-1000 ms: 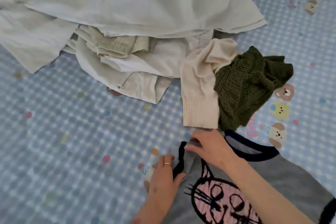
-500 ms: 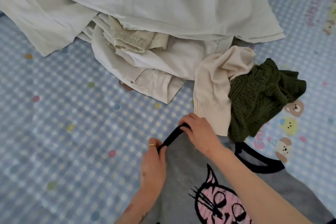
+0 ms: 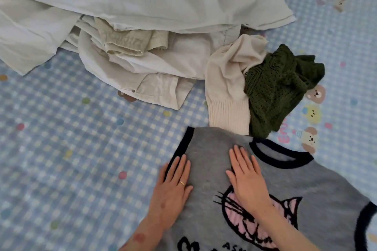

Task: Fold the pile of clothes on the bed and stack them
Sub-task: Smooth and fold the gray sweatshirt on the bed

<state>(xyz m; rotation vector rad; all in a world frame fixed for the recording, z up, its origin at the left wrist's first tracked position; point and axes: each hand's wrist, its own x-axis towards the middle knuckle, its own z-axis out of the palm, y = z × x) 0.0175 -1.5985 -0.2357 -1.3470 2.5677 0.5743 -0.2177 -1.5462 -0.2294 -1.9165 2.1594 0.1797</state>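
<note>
I see my left hand (image 3: 173, 185) and right hand (image 3: 245, 175) pressing flat, fingers straight, on the grey vest (image 3: 214, 153), its lower part cut off, bare bedsheet (image 3: 71, 159) leftward.

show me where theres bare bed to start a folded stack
Free: the checked sheet left of the grey cat sweater, below the pale pile. Crowded: cream sleeve and green knit sit right above the sweater.

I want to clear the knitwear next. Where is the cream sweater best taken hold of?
Take a grip on the ribbed hem of the cream sweater, coming from the near side. That edge lies flat, free and uncovered, while its upper part is bunched against the green knit.
</note>
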